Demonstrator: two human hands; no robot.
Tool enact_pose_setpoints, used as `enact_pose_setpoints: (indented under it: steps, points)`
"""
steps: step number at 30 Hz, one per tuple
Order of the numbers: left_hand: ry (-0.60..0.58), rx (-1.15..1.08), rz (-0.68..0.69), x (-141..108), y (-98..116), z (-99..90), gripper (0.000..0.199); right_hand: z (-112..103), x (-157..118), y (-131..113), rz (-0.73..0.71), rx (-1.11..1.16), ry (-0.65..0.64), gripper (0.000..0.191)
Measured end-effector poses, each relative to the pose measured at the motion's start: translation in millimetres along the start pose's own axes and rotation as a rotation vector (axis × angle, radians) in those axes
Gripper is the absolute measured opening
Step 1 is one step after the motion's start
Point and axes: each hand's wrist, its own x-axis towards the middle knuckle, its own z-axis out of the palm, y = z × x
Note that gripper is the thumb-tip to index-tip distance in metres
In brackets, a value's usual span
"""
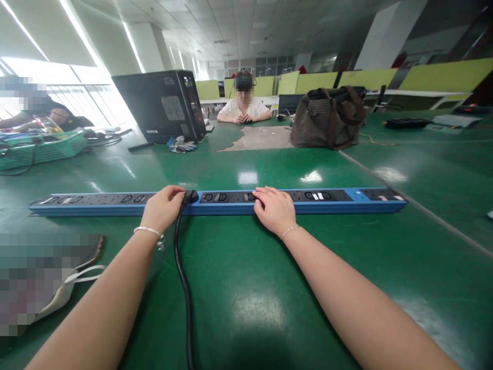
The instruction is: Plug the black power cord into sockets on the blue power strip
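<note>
We see a long blue power strip [339, 207] lying crosswise on the green desk [231, 262], its black face of sockets turned up. In effect it is a row of receptacles. We find a black plug [191, 196] at it, left of the middle; how deep it sits in a socket, we cannot tell. Its thick black cord [187, 298] runs over the strip's near edge and down toward us.

The left hand [164, 206] has its grip closed about the plug, thumb and fingers together. The right hand [276, 208] lies over the strip right of the middle, its grip loose, fingers gently bent and the thumb a little apart; we see nothing held in it.

At far left we notice a green basket [73, 145] heaped with small things, too blurred for us to name, and a dark cable hanging over its side. Behind it sits a person, partly cut off by the frame. Toward the back right stands a brown bag [311, 121] with its handles up; its inside is hidden from us. Gloves [181, 144] lie beside a black computer tower [162, 105]. Another person [244, 112] sits across the desk.
</note>
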Motion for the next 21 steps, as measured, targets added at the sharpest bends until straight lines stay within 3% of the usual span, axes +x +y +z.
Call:
enact_pose_setpoints:
  steps: [2, 4, 12, 21]
  points:
    - [-0.006, 0.050, -0.079, -2, 8, -2.3, 0.044, 0, 0, 0, 0.004, 0.001, 0.010, 0.034]
    - [-0.052, 0.107, -0.068, -3, 14, -2.8, 0.052, 0, 0, 0, 0.006, 0.002, 0.011, 0.034]
    - [-0.060, 0.341, 0.091, 0, 24, 4.4, 0.042, 0, 1, -1, 0.003, -0.003, 0.007, 0.034]
    - [-0.238, 0.450, 0.134, 14, 28, 3.3, 0.045, 1, 1, -1, 0.007, 0.027, 0.019, 0.033]
